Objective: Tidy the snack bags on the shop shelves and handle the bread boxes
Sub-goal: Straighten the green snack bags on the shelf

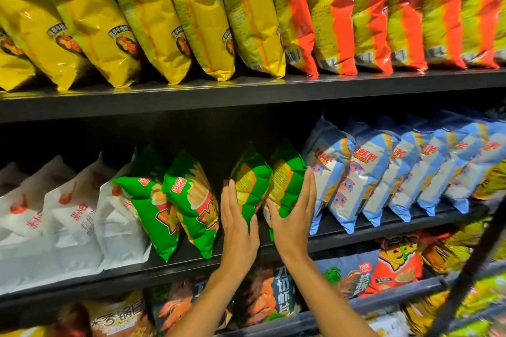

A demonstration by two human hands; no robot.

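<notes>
Black middle shelf [356,238], white bags [68,216], green bags [175,200], blue bags [383,172]

Green snack bags on the middle shelf

Two green bags [250,186] [287,180] stand upright, touching, backs outward; two more green bags [153,205] [191,200] lean just to their left, fronts showing.

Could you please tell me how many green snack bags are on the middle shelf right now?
4. Two lean together left of the hands; the left hand touches the third, and the right hand holds the fourth. More may hide behind.
</notes>
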